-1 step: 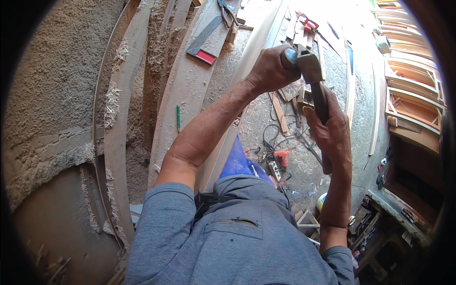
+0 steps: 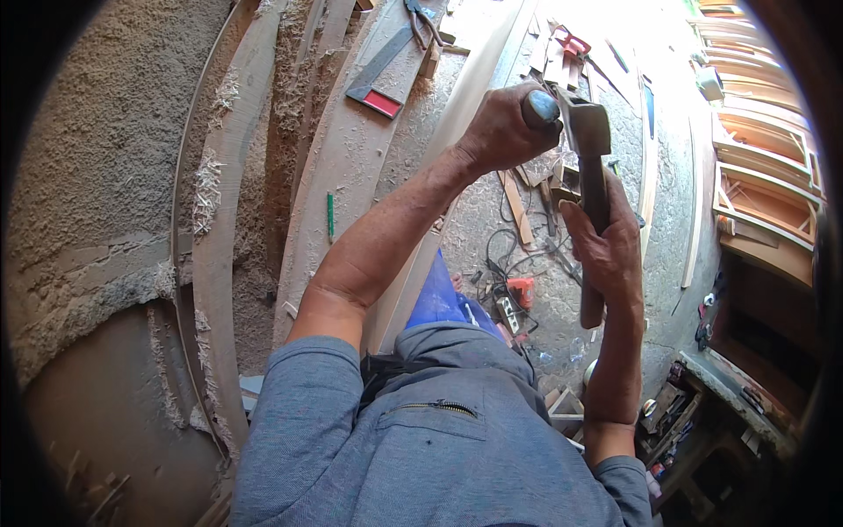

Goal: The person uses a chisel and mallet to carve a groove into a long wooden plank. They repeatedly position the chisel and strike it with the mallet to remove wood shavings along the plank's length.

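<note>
- nearest to me is the worker's grey shirt (image 2: 430, 465), on the body side of the hammer (image 2: 594, 195).
- the hammer is up in front of the worker, its head away from the body and its handle end toward it.
- the right hand (image 2: 612, 241) is closed around the hammer's handle, thumb showing on the left side of it; the other fingers are mostly hidden.
- just left of the hammer's head, the left hand (image 2: 509, 132) is curled tight around a tool handle (image 2: 542, 105) with a bluish rounded end. the rest of that tool is hidden, and i can't tell whether the hammer touches it.
- farther left of the hammer lies a plank (image 2: 338, 162) sprinkled with shavings, bearing a green pencil (image 2: 330, 218) and a try square (image 2: 380, 104) with a red patch; pliers (image 2: 424, 25) lie beyond the square.
- down on the floor, left of the hammer's handle end, sit a white power strip (image 2: 507, 311), an orange-red object (image 2: 522, 290) and tangled dark cables (image 2: 503, 255).
- well right of the hammer, wooden frames (image 2: 762, 164) stand in a row.
</note>
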`<state>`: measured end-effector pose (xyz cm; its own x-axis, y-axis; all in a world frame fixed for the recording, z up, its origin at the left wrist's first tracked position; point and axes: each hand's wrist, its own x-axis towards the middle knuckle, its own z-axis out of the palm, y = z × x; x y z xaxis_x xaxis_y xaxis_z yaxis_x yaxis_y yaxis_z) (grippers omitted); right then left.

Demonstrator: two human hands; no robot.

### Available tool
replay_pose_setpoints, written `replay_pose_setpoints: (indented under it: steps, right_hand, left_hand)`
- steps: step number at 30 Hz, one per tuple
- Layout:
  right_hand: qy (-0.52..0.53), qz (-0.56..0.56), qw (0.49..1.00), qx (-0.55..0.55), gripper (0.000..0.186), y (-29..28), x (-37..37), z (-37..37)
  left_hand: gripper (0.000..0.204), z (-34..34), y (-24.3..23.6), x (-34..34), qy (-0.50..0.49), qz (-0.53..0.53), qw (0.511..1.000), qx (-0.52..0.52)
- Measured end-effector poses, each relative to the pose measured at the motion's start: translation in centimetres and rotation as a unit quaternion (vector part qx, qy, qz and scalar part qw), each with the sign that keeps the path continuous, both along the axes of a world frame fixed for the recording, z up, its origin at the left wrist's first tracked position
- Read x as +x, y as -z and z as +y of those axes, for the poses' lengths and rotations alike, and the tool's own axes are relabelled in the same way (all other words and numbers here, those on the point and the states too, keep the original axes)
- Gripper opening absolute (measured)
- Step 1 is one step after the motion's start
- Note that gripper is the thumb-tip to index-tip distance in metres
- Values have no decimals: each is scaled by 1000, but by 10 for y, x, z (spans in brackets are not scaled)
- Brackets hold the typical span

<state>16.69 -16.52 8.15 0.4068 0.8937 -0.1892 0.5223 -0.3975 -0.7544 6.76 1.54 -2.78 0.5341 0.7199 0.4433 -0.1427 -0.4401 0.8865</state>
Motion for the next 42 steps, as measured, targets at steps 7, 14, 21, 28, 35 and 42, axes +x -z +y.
replay_pose_setpoints:
  steps: [7, 14, 21, 28, 35, 42]
  right_hand:
    - [8, -182, 976, 123, 54, -5, 6, 0]
    - [-2, -42, 999, 34, 48, 34, 15, -4]
    - [151, 329, 927, -100, 29, 140, -33, -48]
    - [213, 448, 866, -57, 33, 150, -39, -39]
    - [178, 430, 881, -87, 35, 150, -12, -39]
    - [353, 454, 817, 33, 39, 185, -51, -9]
  left_hand:
    - [24, 5, 12, 5, -5, 19, 1000, 19]
    - [23, 8, 3, 5, 16, 14, 1000, 23]
    - [17, 26, 13, 36, 19, 54, 998, 36]
    - [19, 22, 16, 44, -2, 52, 998, 47]
    - [21, 11, 13, 29, 15, 24, 998, 57]
    - [20, 6, 14, 36, 23, 21, 997, 69]
